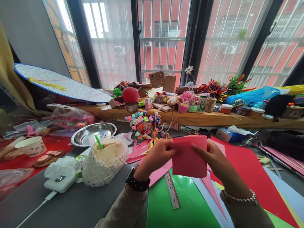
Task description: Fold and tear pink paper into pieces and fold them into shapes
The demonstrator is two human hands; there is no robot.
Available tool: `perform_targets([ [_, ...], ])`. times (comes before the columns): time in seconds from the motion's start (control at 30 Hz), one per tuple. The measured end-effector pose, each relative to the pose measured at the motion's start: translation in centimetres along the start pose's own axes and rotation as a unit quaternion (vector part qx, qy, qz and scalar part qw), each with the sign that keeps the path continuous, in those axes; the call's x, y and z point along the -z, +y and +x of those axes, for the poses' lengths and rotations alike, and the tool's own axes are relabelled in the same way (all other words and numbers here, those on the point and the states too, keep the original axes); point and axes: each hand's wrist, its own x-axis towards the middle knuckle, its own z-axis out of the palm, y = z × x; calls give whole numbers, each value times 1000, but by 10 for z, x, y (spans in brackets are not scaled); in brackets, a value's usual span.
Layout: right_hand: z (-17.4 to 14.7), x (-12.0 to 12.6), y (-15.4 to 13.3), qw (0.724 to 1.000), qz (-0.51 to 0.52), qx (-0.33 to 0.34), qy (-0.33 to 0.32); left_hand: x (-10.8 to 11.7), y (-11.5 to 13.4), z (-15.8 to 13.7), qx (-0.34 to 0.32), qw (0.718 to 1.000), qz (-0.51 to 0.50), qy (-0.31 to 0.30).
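Observation:
A pink sheet of paper (189,160), squarish and seemingly folded, is held up above the table between both hands. My left hand (161,153) pinches its left edge, fingers behind and thumb near the front. My right hand (215,158) grips the right side, with its thumb pressed on the front face. Below the paper lie a green sheet (185,202) and a clear ruler (172,191) with a red edge. Pink strips and cut pieces (140,150) are scattered beside my left hand. A large red sheet (251,174) rests to the right.
On the left stand a wrapped coconut (104,163) with a green straw, a white charger (60,183), a paper cup (30,146) and a metal plate (79,141). Colourful craft flowers (142,123) sit at the back. The window ledge (114,117) carries many craft items.

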Motion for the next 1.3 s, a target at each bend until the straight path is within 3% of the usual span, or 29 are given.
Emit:
perform_targets([
  [0.13, -3, -1, 0, 997, 33, -33, 67, -1, 3, -1, -3, 1000, 14, 16],
  [0.33, -4, 8, 0, 989, 80, -15, 124, 2, 1, 2, 14, 999, -25, 26],
  [0.87, -7, 8, -4, 995, 4, 1, 103, 5, 3, 1, 20, 997, -37, 59],
  [1.3, -6, -1, -8, 988, -49, 14, 147, 7, 1, 0, 35, 999, -12, 36],
])
